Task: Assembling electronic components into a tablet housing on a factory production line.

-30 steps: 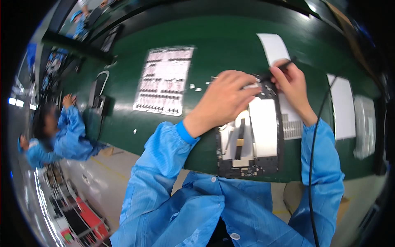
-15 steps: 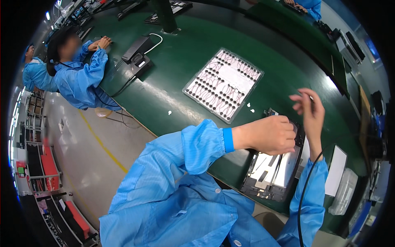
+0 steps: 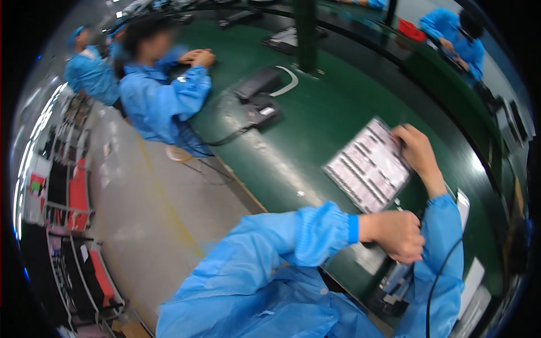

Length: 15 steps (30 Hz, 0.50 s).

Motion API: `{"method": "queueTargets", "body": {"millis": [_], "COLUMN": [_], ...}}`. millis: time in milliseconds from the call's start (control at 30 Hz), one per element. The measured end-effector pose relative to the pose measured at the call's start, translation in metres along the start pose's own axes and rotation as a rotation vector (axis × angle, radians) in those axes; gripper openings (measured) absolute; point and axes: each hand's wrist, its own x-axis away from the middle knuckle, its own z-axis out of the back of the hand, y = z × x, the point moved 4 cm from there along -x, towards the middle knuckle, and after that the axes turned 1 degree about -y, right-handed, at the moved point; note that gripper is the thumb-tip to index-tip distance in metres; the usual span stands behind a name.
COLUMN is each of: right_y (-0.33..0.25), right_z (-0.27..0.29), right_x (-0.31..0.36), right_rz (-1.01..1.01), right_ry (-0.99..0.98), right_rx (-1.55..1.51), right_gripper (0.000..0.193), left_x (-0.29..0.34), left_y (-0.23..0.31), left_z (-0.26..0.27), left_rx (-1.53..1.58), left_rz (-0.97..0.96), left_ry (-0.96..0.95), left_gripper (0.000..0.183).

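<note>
A clear shallow tray [image 3: 345, 164] lies on the green bench, with rows of small black round parts on thin pinkish wires. My right hand [image 3: 418, 151] is at its far right edge, fingers bent and pinched together over the parts. What they grip is blurred. Nearer to me, my left hand [image 3: 397, 235] is curled closed above an opened flat electronic device [image 3: 393, 284] with a dark frame. The left fingertips are turned away, so anything in them is hidden. My forearms and sleeves cover much of the device.
Small white pieces [image 3: 300, 194] lie on the bench. Further left sit a black boxy unit [image 3: 264, 111] and its cable. A green post [image 3: 305, 36] rises at the back. A co-worker [image 3: 163, 90] sits at the left. A thin black cable [image 3: 433, 281] runs along my right arm.
My right hand has moved from above the device to the tray's far right edge. The left hand stays closed over the device. The whole view has swung, shifting the bench rightward and down.
</note>
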Motion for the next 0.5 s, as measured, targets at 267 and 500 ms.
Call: {"method": "queueTargets", "body": {"millis": [267, 500], "right_y": [-0.002, -0.009], "right_z": [-0.004, -0.014], "right_x": [0.05, 0.068], "right_rz": [-0.445, -0.513], "right_ry": [0.329, 0.415], "right_rx": [-0.603, -0.843], "right_gripper": [0.026, 0.023], "left_x": [0.012, 0.035], "left_y": [-0.077, -0.092], "left_z": [0.081, 0.094], "left_rx": [-0.374, -0.409], "left_rz": [0.518, 0.572], "left_ry": [0.184, 0.035], "left_gripper": [0.017, 0.01]}}
